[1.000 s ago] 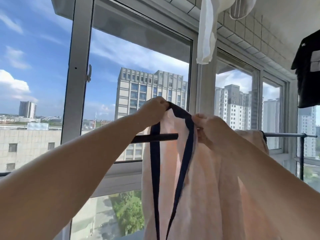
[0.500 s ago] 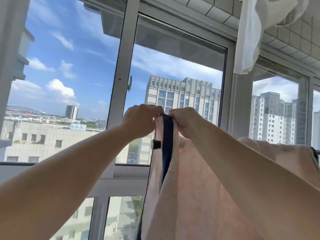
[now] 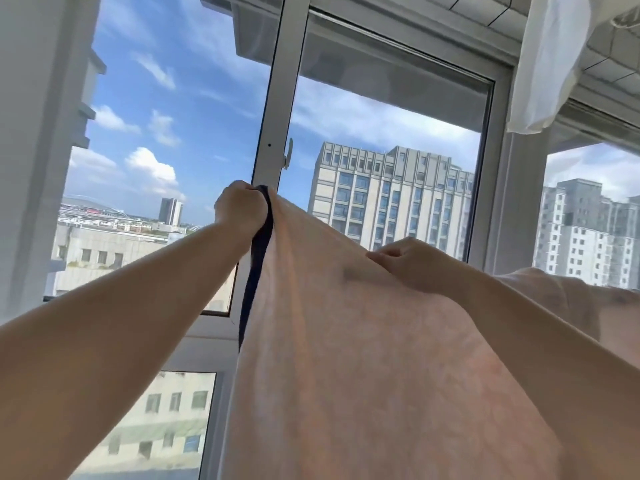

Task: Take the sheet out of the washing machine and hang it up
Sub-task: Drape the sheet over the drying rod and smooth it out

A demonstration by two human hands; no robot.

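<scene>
2 hands hold the peach sheet [image 3: 363,358] raised before the window frame [image 3: 273,109]: left hand [image 3: 240,209] fisted on its dark-trimmed corner, right hand [image 3: 412,268] pinching the top edge further along. white cloth [image 3: 547,60] hangs overhead, right.

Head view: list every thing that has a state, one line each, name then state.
sheet: pink, dark-edged, held up and spread between both hands
left hand: grips the sheet's dark edge
right hand: pinches the sheet's top fold
window handle: upright; window looks closed
white cloth: hanging overhead
</scene>
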